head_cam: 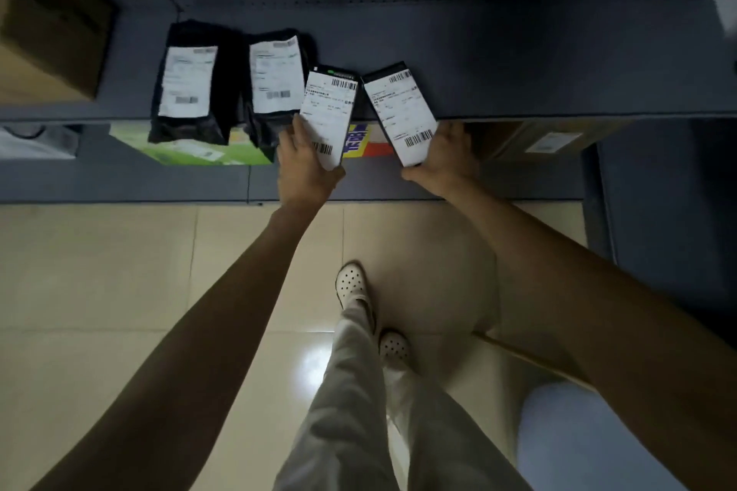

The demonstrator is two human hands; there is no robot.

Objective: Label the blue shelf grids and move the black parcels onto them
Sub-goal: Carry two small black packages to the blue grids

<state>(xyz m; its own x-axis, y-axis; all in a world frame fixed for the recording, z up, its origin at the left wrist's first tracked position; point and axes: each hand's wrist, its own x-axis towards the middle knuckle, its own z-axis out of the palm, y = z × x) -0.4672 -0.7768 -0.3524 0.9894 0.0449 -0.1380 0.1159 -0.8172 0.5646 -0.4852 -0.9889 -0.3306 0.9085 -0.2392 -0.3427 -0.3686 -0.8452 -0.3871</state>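
While overhanging front edge of blue shelf (518, 64) | left parcel (327, 112) gripped by left hand (303, 167), right parcel (401, 112) by right hand (442, 159) | risk: tipping floorward on early release; shoving laid parcels (187, 88) sideways.

4 blk parcels (187, 84) (275, 72) (327, 116) (402, 112), 2 grips (303, 163) (446, 159), 2 brown cartons (52, 32) (550, 139), 1 green box (191, 151), 2 white shoes (351, 283) (395, 347).

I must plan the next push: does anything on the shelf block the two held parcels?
Nothing visible does. The shelf behind the parcel in the left hand and the parcel in the right hand is bare. The two lying parcels are off to the left, the nearer one close beside the left-hand parcel.
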